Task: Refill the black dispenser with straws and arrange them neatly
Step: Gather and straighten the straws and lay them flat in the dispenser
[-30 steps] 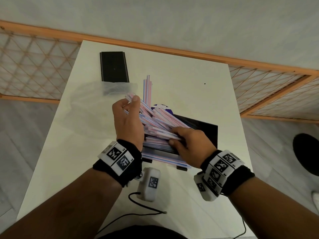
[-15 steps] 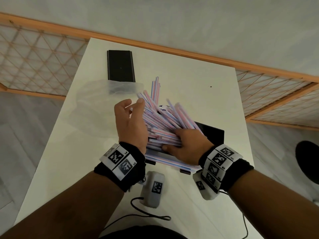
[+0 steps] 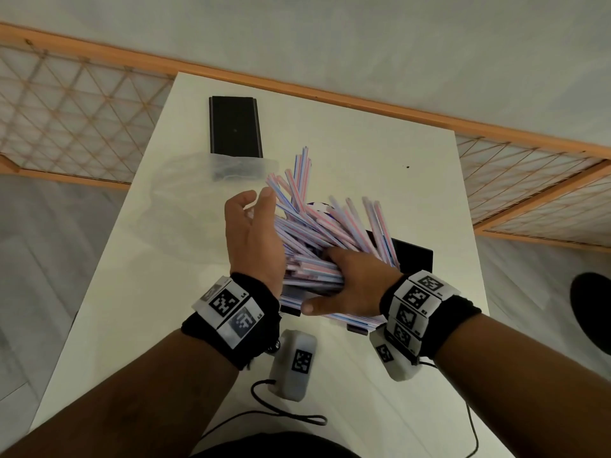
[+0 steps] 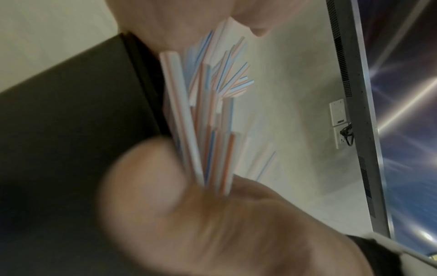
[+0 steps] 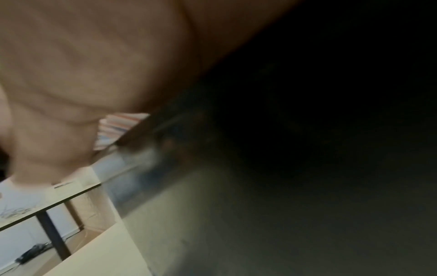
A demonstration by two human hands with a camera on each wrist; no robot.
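Note:
A big bundle of pink, blue and white striped straws [image 3: 317, 233] fans out above the black dispenser [image 3: 415, 259], which sits on the white table [image 3: 363, 143] and is mostly hidden by them. My right hand [image 3: 350, 285] grips the bundle's near end, its thumb underneath. My left hand [image 3: 251, 233] lies with fairly straight fingers against the bundle's left side, thumb apart. The left wrist view shows the straws [image 4: 208, 130] running along that palm beside the dispenser's black wall [image 4: 82, 112]. A few straw ends [image 5: 118, 128] peek past the blurred right palm.
A flat black lid [image 3: 235, 127] lies at the table's far left, with a crumpled clear plastic bag [image 3: 198, 206] just in front of it. A white tagged device [image 3: 292, 366] and its cable lie near the front edge. A wooden lattice fence [image 3: 66, 117] surrounds the table.
The straws have fanned out and tipped further away from me as my right hand pushed under their near end. My left fingers have straightened along the bundle's side.

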